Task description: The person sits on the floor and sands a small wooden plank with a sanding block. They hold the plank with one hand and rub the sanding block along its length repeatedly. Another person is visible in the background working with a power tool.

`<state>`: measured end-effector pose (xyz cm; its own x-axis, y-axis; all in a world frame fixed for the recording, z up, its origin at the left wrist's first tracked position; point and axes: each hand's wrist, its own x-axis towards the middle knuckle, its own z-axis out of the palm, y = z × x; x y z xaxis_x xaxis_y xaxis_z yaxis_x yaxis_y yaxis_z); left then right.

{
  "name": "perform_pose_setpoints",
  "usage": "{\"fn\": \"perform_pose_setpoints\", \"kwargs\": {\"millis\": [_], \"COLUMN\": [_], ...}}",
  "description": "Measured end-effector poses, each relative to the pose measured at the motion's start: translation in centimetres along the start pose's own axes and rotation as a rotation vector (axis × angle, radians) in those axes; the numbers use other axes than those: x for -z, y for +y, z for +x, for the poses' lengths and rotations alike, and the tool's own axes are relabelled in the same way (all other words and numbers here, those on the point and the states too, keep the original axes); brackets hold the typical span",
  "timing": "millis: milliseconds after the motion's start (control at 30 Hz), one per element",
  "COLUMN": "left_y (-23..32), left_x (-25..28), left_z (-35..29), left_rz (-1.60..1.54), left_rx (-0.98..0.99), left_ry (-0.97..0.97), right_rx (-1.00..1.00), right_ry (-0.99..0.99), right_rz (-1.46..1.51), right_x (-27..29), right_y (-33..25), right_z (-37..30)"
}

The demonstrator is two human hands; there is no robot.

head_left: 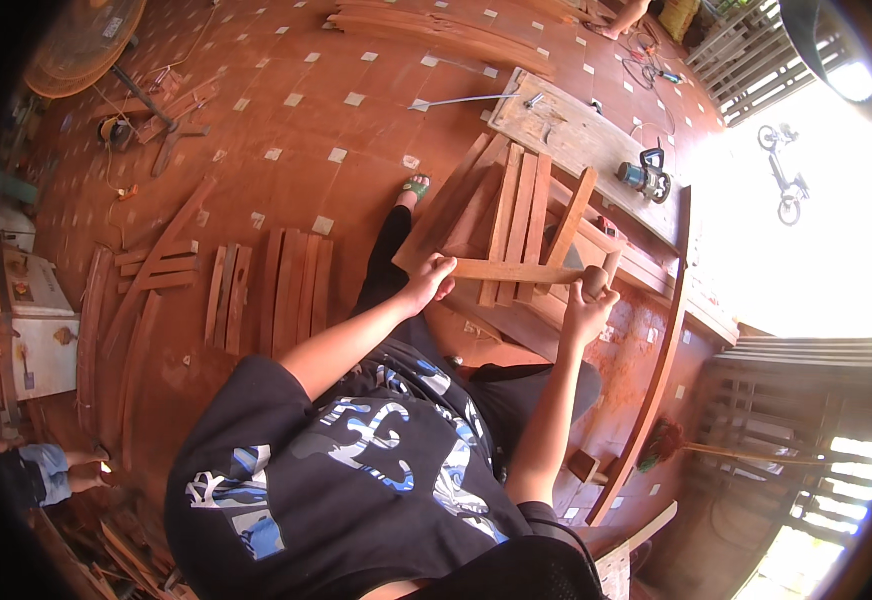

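A narrow wooden slat (516, 271) lies level across in front of me. My left hand (430, 286) is closed round its left end. Up against its right end is a rounded wooden block (594, 281), with another short wooden piece (613, 262) behind it. My right hand (589, 308) has its fingers closed about this block; whether it also grips the slat's end I cannot tell. Just beyond the held slat, several loose wooden slats (522, 215) rest side by side on a wide board, and one slat (570, 215) leans at an angle.
A blue power tool (646, 176) sits on a low plank bench (581, 130) ahead right. A long wooden strip (656, 370) runs down my right side. Slat stacks (296, 290) lie on the tiled floor at left, near a white box (41, 325). A fan (81, 50) stands far left.
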<state>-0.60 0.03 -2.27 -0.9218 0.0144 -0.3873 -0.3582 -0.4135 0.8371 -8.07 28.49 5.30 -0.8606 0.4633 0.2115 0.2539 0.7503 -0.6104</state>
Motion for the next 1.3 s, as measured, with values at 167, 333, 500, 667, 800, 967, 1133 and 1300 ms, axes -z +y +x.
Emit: {"fn": "perform_pose_setpoints", "kwargs": {"millis": [167, 333, 500, 667, 800, 967, 1133, 1300], "left_y": [-0.1, -0.1, -0.1, -0.1, -0.1, -0.5, -1.8, -1.0], "left_x": [-0.5, 0.0, -0.2, -0.3, -0.3, -0.3, 0.6, -0.3], "left_z": [0.3, -0.3, 0.2, -0.1, -0.1, -0.1, 1.1, -0.2], "left_rz": [-0.009, -0.006, 0.032, -0.001, -0.016, 0.051, -0.008, 0.099], "left_rx": [-0.066, -0.028, -0.047, -0.054, -0.045, -0.057, -0.01, -0.079], "left_ry": [0.028, 0.041, 0.12, 0.068, 0.045, 0.051, 0.07, 0.076], "right_rx": [0.135, 0.509, 0.462, 0.139, 0.162, 0.266, 0.489, 0.375], "right_ry": [-0.116, -0.462, -0.347, -0.059, -0.014, -0.107, -0.454, -0.568], "right_rz": [-0.017, 0.082, 0.006, -0.018, -0.119, -0.015, 0.082, 0.061], "right_x": [-1.6, -1.7, -1.3, -0.7, -0.2, -2.1, -2.4, -0.8], "right_y": [-2.4, -10.3, -8.0, -1.9, -1.5, -4.4, -9.8, -9.2], "right_z": [-4.1, -13.0, -10.0, -1.8, 0.2, -4.5, -13.0, -12.1]}}
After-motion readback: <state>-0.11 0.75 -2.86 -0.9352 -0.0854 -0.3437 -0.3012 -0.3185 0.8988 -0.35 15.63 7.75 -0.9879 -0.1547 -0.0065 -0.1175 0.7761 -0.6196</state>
